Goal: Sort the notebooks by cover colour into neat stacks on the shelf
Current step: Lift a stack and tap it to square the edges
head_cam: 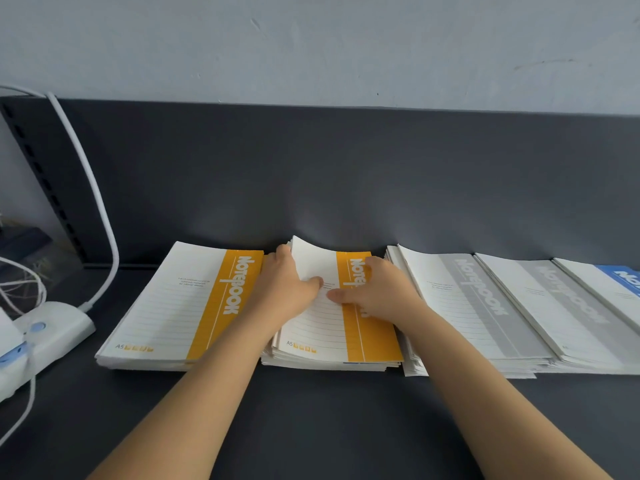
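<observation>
Middle stack (pixel 325 365) is sitting at the shelf's (pixel 311 427) back edge, between the yellow stack (pixel 180 306) and grey stacks (pixel 485 306). Left hand (pixel 289 285) is grasping the top yellow notebook's (pixel 322 327) far-left corner, bowing the cover upward. Right hand (pixel 377 289) is pressing down on its yellow band, clasping nothing. Blue notebook (pixel 620 278) is lying at the right edge.

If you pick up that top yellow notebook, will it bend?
Probably bends: the top yellow notebook curls up at its far edge by the left hand. It looks thin, so likely light. Its smooth cover might slide.
</observation>
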Available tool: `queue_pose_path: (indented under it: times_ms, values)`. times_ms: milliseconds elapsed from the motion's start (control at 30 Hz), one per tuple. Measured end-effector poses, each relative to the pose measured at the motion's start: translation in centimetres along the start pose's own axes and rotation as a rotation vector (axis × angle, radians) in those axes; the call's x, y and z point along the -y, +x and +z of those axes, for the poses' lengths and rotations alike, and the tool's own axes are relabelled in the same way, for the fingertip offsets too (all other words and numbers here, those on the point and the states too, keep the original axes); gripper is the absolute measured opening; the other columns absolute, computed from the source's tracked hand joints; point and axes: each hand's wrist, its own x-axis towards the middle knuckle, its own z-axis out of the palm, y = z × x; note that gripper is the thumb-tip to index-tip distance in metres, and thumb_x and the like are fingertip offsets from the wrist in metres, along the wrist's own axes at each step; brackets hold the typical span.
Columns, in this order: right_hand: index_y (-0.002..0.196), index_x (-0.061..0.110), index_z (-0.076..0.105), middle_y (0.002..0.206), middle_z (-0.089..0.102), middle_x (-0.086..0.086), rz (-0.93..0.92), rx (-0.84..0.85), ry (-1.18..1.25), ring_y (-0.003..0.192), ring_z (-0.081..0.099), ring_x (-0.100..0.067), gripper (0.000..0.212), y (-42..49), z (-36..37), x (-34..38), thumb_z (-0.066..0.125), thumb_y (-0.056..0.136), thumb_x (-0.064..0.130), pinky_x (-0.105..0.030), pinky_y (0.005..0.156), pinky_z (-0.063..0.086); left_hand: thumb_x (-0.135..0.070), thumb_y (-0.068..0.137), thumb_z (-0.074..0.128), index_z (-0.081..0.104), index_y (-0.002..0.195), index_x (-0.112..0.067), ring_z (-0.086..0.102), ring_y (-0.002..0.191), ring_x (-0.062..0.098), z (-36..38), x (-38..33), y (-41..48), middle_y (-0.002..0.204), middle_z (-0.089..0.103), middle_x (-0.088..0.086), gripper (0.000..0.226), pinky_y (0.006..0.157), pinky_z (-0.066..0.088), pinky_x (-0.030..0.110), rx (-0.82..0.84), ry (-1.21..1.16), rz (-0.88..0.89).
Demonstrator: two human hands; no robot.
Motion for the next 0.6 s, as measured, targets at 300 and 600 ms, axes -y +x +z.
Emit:
queue_pose_path:
  times_ms: [300, 600]
  values:
    - [0.114, 0.023, 0.044, 0.091, 0.051, 0.015, 0.057, -0.009, 0.295, 0.090, 0.055, -0.012, 0.054, -1.1, 1.2, 0.7, 0.079, 0.075, 0.035, -0.031, 0.080, 0.052, -0.024, 0.088, 0.067, 0.047, 0.131, -0.012, 0.061, 0.100, 0.022, -0.7, 0.6, 1.0, 0.120, 0.061, 0.003, 0.048, 0.072, 0.052, 0.031, 0.181, -0.210, -0.162]
    - [0.113, 0.020, 0.051, 0.093, 0.066, -0.001, 0.234, -0.013, 0.926, 0.081, 0.065, -0.018, 0.049, -0.7, -0.4, 0.4, 0.080, 0.074, 0.015, -0.033, 0.061, 0.051, 0.004, 0.069, 0.081, 0.057, 0.118, 0.000, 0.072, 0.083, 0.032, -2.6, 0.8, 1.3, 0.106, 0.070, 0.017, 0.055, 0.058, 0.059, 0.037, 0.248, -0.744, -0.384]
